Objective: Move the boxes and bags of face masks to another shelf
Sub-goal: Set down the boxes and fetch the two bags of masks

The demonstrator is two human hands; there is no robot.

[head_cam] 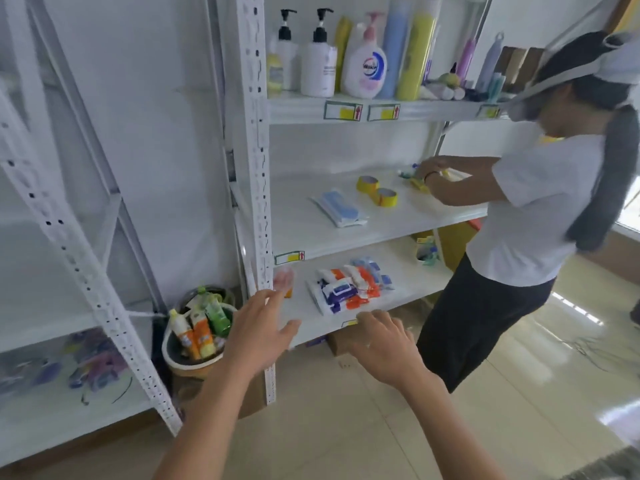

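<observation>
1. Here, the left hand (258, 329) and right hand (386, 344) reach forward with fingers spread, holding nothing.
2. The clear bag of blue face masks (339, 207) lies on the white metal middle shelf (398, 226), at twelve o'clock from the hands.
3. At one o'clock, a white pump bottle (367, 69) carries a blue logo, blurred but seemingly "Walch".

A clear plastic bag of pale blue face masks (338, 208) lies flat on the middle white metal shelf (398, 233), its long side angled from back-left to front-right, near the shelf's front edge. On the lower white shelf (408, 271) a loose heap of flat soft packets in white, orange, purple and blue (349, 284) lies spread in overlapping layers, running from front-left toward back-right; the blur makes it hard to say whether these are mask bags or wipes.
</observation>
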